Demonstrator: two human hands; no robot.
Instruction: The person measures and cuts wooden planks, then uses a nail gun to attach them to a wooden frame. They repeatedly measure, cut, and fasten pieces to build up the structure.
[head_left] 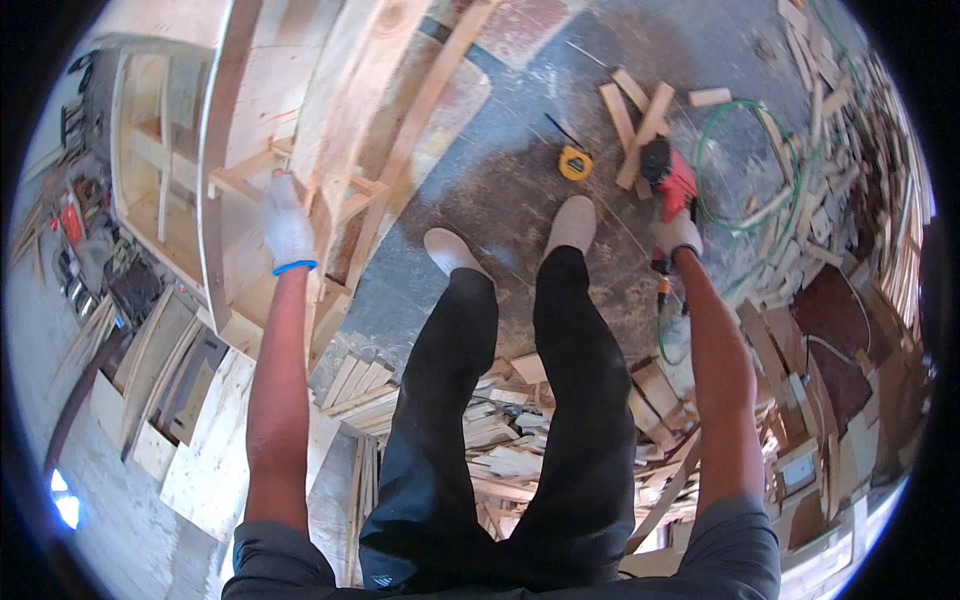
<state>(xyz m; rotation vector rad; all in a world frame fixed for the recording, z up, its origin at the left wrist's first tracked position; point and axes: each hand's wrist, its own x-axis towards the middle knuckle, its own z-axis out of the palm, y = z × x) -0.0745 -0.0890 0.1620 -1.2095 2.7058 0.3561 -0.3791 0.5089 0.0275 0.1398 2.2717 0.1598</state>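
My left hand [288, 222], in a pale work glove with a blue cuff, is closed on the edge of a wooden frame [340, 120] of light boards and short crosspieces. Its fingers are partly hidden against the wood. My right hand [676, 236], also gloved, grips a red and black nail gun [676, 180], held out to the right and away from the frame. A green air hose [662, 335] hangs from an orange fitting at the tool's handle.
A yellow tape measure [575, 163] lies on the stained floor beyond my feet. Short wood offcuts [640, 125] and a coiled green hose [745, 105] lie beside the nail gun. Scrap wood heaps up at the right [790, 225] and behind my legs. Another wooden frame [125, 150] stands far left.
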